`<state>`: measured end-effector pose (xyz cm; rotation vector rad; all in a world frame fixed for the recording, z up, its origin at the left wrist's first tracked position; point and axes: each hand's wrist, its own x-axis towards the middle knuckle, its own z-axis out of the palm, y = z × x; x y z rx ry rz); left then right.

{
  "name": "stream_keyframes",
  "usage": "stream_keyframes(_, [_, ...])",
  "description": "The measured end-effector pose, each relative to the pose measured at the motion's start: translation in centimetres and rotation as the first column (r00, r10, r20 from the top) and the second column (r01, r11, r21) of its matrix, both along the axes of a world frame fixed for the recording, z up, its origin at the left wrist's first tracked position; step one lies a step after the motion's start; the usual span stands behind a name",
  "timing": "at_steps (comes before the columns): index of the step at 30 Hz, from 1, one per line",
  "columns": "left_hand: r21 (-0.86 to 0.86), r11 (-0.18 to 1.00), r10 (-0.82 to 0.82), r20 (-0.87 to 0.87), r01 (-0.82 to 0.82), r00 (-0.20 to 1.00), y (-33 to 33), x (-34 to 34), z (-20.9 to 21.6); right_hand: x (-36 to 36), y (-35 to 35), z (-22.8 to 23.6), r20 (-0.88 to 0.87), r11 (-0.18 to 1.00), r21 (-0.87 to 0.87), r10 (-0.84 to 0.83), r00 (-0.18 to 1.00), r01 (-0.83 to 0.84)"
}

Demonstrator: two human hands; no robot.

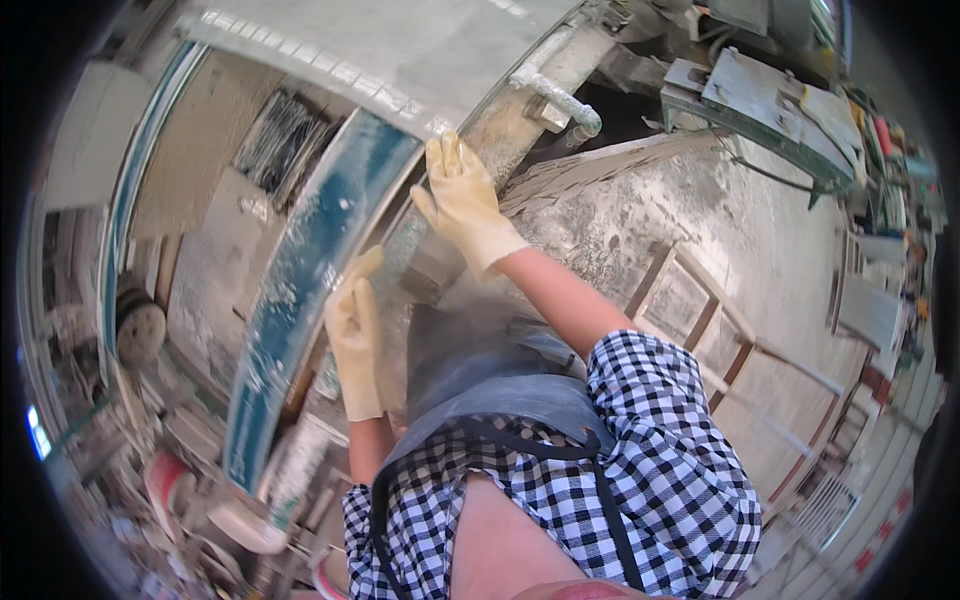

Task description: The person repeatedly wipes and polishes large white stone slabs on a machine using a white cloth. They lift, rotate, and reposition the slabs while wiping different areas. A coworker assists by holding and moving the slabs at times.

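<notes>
Both my hands wear pale yellow rubber gloves. My right hand [462, 205] is stretched out with its fingers together, thumb apart, at the corner of a grey slab-like surface [400, 45]. Nothing shows in its grip. Nearer my body, my left hand [353, 335] hovers by or touches the edge of a long blue-green strip [340, 200] spattered with white; I cannot tell which. Its fingers are loosely bent and spread, with no held thing visible. Small pale rectangular pieces [375, 95] line the grey surface's near edge. A dark wet apron [470, 350] covers my front.
A crusted pipe [565, 100] juts out beyond my right hand. Farther right stand a dusty green-grey machine box [760, 105] and a wooden frame [720, 310] on the stained floor. At left are a round wheel [140, 330], a bundle of dark sheets [280, 140] and a red-and-white container [170, 490].
</notes>
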<state>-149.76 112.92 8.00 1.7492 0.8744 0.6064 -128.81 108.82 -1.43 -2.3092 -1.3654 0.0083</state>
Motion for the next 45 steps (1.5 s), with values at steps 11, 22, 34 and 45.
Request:
stream_keyframes(11, [-0.058, 0.966, -0.253, -0.018, 0.252, 0.967, 14.2, 5.6, -2.7, 8.7, 10.2, 0.9, 0.074, 0.984, 0.18, -0.002, 0.997, -0.011])
stream_keyframes(22, [-0.271, 0.962, -0.003, -0.127, -0.032, 0.992, 14.3, 6.9, 1.1, 10.0, 15.2, -3.9, 0.071, 0.996, -0.078, -0.026, 0.997, 0.031])
stream_keyframes(34, [-0.082, 0.977, -0.198, 0.018, 0.199, 0.98, 22.2, 13.1, -3.9, 9.8, 13.4, -1.1, -0.036, 0.998, -0.057, 0.027, 0.999, -0.029])
stream_keyframes(45, [0.51, 0.756, -0.265, -0.334, 0.41, 0.904, 26.1, 22.5, -10.7, 10.3, 12.8, -0.9, -0.026, 0.996, 0.088, 0.025, 0.999, -0.023])
